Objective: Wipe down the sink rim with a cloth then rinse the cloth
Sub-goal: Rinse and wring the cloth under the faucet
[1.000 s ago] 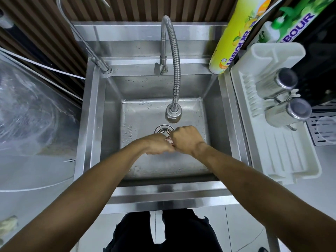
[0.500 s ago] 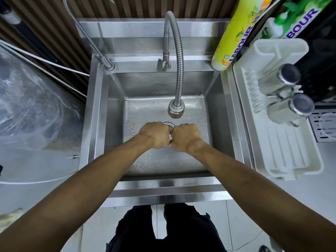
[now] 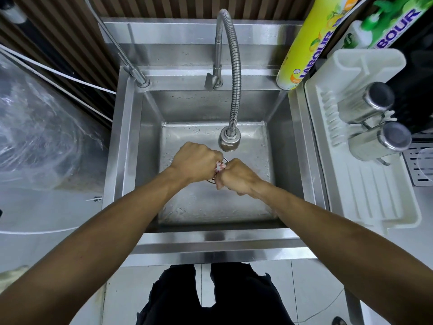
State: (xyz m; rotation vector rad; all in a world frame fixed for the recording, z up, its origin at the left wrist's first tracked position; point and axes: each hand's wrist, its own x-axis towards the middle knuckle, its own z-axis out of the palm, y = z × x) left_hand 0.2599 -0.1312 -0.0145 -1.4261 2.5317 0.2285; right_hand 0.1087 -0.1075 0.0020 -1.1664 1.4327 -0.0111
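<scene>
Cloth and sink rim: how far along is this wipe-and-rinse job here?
Late stage, apparently. Both fists, left hand and right hand, are clenched on the small cloth over the basin, under the faucet head, as if wringing. No water stream is visible. The sink rim shows no clear wiping evidence.

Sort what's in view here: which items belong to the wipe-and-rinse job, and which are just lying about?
In the job: cloth, wrung between left hand and right hand; sink; faucet, no water visible.

Lying about: yellow bottle, white dish rack, two steel cups, plastic sheet.
</scene>
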